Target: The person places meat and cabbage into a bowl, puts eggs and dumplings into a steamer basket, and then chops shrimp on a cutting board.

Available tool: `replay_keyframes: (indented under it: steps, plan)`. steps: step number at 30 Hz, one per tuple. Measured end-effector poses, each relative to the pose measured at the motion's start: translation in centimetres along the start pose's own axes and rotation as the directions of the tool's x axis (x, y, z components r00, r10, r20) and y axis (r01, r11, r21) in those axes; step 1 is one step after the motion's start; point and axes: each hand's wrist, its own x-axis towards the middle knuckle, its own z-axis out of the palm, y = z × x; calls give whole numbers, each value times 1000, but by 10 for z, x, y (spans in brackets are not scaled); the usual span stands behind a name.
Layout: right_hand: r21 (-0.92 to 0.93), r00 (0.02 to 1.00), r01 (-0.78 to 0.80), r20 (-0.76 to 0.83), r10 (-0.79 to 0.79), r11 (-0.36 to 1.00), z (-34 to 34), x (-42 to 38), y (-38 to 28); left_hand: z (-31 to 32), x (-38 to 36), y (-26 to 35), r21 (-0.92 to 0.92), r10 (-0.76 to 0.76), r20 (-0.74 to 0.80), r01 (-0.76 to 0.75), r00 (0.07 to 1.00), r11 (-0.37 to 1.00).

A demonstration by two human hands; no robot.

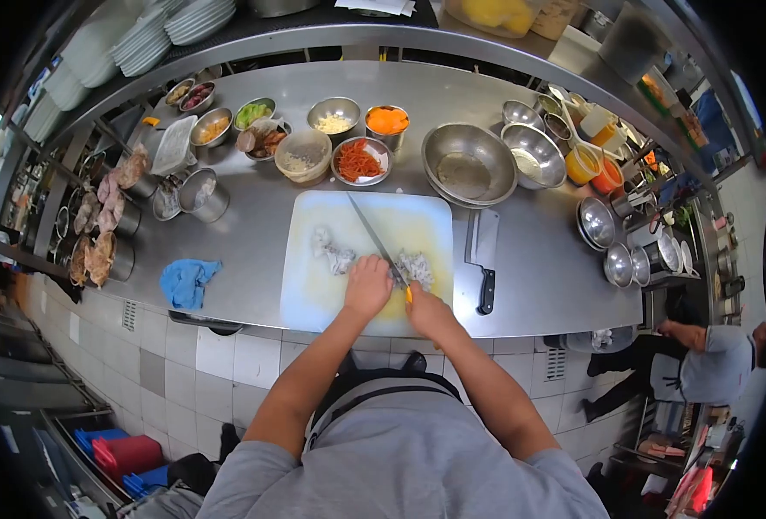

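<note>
My right hand (431, 314) is closed round the yellow handle of a long kitchen knife (371, 227), whose blade points away and to the left over a white cutting board (314, 298). Beside the blade, my left hand (368, 284) presses down with its fingers bunched together, seemingly on greyish-white food; the fingertips are partly hidden. Chopped greyish-white food (418, 268), perhaps raw seafood, is heaped just right of the blade. More whitish pieces (338, 259) lie to the left of my left hand. A cleaver (483, 251) with a black handle rests on the steel table right of the board.
Behind the board stand a bowl of orange-red shreds (361, 162), a tub (303, 157) and large steel bowls (469, 164). A blue cloth (189, 282) lies left, near the table's front edge. Pots with raw meat (99, 258) stand far left. Another person (703, 363) is at the right.
</note>
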Motion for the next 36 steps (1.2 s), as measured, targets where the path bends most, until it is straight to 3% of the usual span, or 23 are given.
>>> replay_keyframes:
  steps: [1, 3, 7, 12, 16, 19, 21, 25, 28, 30, 34, 36]
  plan:
    - [1, 1000, 2, -6, -2, 1000, -10, -7, -3, 0, 0, 0, 2, 4, -4, -4, 1000, 1000]
    - [-13, 1000, 13, 22, -12, 1000, -29, -23, -8, -1, -4, -1, -147, 3, -182, -30, 983, 989]
    - [-26, 999, 23, 46, -22, 999, -28, -38, -5, -5, -9, -6, -133, -92, -171, 70, 981, 989]
    - [-59, 992, -15, 126, 22, 998, -41, -53, -20, -7, -6, -5, 51, -25, -90, 30, 996, 998]
    - [-61, 979, -95, 175, 104, 994, -32, -72, -15, -10, -6, -3, 41, -43, -78, 46, 996, 998]
    - [-25, 988, -94, 124, 96, 995, 7, -51, 5, -9, -8, -4, 22, -16, -100, 18, 995, 1000]
    - [23, 1000, -12, -16, 13, 1000, 26, -24, 8, -10, -6, -3, 5, -17, -79, 17, 997, 1000]
    - [21, 998, 30, -58, -28, 999, 22, 8, 3, -6, -9, -3, 28, -16, -49, 17, 999, 999]
    - [-8, 997, 68, -20, -68, 998, -12, -7, -2, -3, -5, -7, -13, -55, -77, 54, 995, 998]
    - [-26, 993, -16, 118, 19, 1000, -31, -39, -11, -2, -7, -6, -4, -34, -113, 33, 993, 999]
    - [-44, 981, -98, 164, 104, 994, -14, -62, -13, -6, -5, -5, -2, -26, -111, 26, 993, 1000]
    - [36, 992, -96, 85, 92, 995, 15, -47, -7, -9, -5, -3, -14, -35, -85, 34, 996, 999]
